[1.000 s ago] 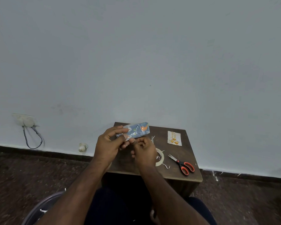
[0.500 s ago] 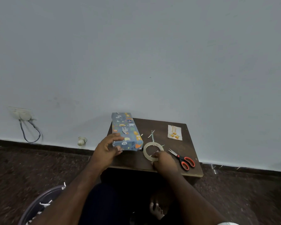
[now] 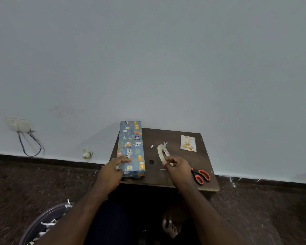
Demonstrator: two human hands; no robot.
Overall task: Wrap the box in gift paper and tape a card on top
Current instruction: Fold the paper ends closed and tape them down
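A long box [image 3: 131,144] wrapped in blue patterned gift paper lies on the left side of a small dark wooden table [image 3: 175,175], its far end reaching the wall. My left hand [image 3: 111,171] rests on the box's near left corner, fingers spread over the paper. My right hand [image 3: 175,167] holds a pale tape roll [image 3: 161,152] lifted upright on its edge, in the table's middle. A small white card [image 3: 188,143] with orange print lies flat at the far right of the table.
Red-handled scissors [image 3: 200,175] lie on the table right of my right hand. Small paper scraps [image 3: 152,146] dot the tabletop. A basin [image 3: 42,225] with paper strips stands on the dark floor at lower left. A wall socket with cable [image 3: 23,131] is at the far left.
The wrapped box went from both hands down onto the table, lying lengthwise. My right hand moved to the tape roll and lifted it on edge. The left hand stays on the box.
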